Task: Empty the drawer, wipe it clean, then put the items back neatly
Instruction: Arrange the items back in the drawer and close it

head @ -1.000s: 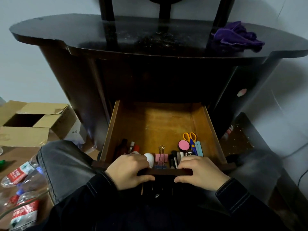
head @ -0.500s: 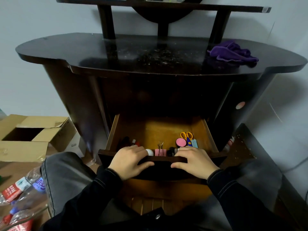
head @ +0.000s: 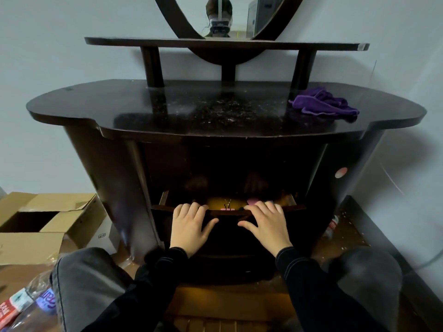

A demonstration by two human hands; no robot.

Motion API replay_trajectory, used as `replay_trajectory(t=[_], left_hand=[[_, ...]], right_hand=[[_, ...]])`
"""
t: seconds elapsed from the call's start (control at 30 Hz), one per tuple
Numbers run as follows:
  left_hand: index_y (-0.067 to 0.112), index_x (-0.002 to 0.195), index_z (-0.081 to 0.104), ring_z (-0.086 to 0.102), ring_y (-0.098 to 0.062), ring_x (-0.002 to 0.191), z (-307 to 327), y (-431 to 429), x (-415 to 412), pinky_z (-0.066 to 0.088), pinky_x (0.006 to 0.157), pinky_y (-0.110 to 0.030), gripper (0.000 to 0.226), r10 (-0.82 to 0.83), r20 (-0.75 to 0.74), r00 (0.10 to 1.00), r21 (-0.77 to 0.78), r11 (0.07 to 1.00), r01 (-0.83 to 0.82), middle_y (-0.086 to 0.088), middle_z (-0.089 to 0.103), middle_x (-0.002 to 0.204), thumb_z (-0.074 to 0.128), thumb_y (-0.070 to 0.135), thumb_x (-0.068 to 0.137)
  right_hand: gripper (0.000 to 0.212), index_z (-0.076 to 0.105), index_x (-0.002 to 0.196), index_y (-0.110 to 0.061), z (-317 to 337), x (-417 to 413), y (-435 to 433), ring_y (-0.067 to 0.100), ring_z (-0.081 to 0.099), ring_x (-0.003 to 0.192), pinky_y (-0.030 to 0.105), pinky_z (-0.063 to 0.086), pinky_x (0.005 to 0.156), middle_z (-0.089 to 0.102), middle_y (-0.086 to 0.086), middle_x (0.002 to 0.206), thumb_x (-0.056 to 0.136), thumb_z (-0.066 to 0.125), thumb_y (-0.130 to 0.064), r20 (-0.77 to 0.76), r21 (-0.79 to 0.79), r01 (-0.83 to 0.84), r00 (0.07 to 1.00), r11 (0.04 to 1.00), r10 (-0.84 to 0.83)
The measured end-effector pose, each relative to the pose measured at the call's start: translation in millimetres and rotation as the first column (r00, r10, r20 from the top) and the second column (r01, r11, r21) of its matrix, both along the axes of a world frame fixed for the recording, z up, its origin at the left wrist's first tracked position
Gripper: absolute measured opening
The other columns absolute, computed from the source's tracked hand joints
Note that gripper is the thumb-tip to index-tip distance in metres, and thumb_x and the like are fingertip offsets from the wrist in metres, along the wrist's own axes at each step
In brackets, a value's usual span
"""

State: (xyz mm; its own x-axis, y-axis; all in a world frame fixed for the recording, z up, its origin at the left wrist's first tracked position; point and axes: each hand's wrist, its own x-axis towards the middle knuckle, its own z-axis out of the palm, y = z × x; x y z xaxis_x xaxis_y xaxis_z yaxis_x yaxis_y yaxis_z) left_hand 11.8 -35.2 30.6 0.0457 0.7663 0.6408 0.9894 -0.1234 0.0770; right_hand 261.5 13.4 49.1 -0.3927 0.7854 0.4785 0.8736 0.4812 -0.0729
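Note:
The wooden drawer [head: 227,213] of the dark dressing table [head: 143,109] stands only a narrow gap open. Through the gap I see a pink binder clip [head: 227,207] and the edge of a pink round item [head: 252,201]; the other contents are hidden. My left hand [head: 189,226] lies on the left half of the drawer front, fingers hooked over its top edge. My right hand [head: 266,226] holds the right half the same way. A crumpled purple cloth [head: 323,105] lies on the table top at the right.
An open cardboard box [head: 48,226] sits on the floor at the left, with plastic bottles [head: 21,305] in front of it. Another bottle [head: 332,226] lies on the floor at the right of the table. My knees frame the drawer. The table top is dusty.
The drawer has slid inward from wide open to nearly shut, both hands staying on its front. The scissors and other items have gone out of sight. The view has tilted upward.

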Motion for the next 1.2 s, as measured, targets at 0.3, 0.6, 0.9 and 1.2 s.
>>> replay_trajectory(t=[0.3,0.6,0.9,1.2], left_hand=[[0.019,0.155,0.031,0.017,-0.030,0.152,-29.7,-18.1,19.4,0.013,0.124,-0.050,0.060,0.095,0.133,0.986,-0.066,0.994,-0.087,-0.008,0.030,0.161,0.044,0.038,0.099],[0.023,0.160,0.009,-0.003,-0.035,0.154,-57.4,-41.1,38.8,0.059,0.090,-0.036,0.100,0.101,0.322,0.941,-0.249,0.968,-0.018,-0.012,-0.005,0.167,0.069,0.046,0.083],[0.036,0.157,-0.013,-0.009,-0.033,0.151,-40.1,0.5,17.6,0.058,0.088,-0.027,0.097,0.072,0.186,0.980,-0.373,0.928,0.003,-0.005,-0.037,0.159,0.051,0.064,0.089],[0.036,0.159,-0.001,-0.002,-0.033,0.152,-24.6,-6.5,10.8,0.050,0.103,-0.032,0.088,0.033,0.241,0.970,-0.386,0.920,0.064,-0.001,-0.035,0.160,0.055,0.054,0.093]], right_hand=[[0.074,0.020,0.161,-0.015,-48.7,-38.1,-51.7,0.035,0.009,0.155,0.053,0.032,0.119,0.010,0.017,0.168,0.098,0.056,-0.031,-0.170,-0.043,0.197,0.965,0.980,-0.201],[0.089,0.029,0.159,-0.019,-77.7,-31.2,-66.1,0.046,0.030,0.146,0.053,0.050,0.104,0.001,0.021,0.167,0.085,0.077,-0.030,-0.182,-0.174,0.171,0.962,0.970,-0.202],[0.099,-0.002,0.161,-0.031,-52.6,-42.4,-25.9,0.040,0.017,0.152,0.037,0.056,0.096,-0.032,0.012,0.162,0.092,0.068,-0.024,-0.087,-0.304,0.162,0.977,0.939,-0.196],[0.095,-0.007,0.161,-0.028,-34.2,-31.1,-25.8,0.030,0.043,0.136,0.024,0.054,0.078,-0.037,0.015,0.159,0.095,0.062,-0.028,0.032,-0.327,0.154,0.988,0.932,-0.152]])
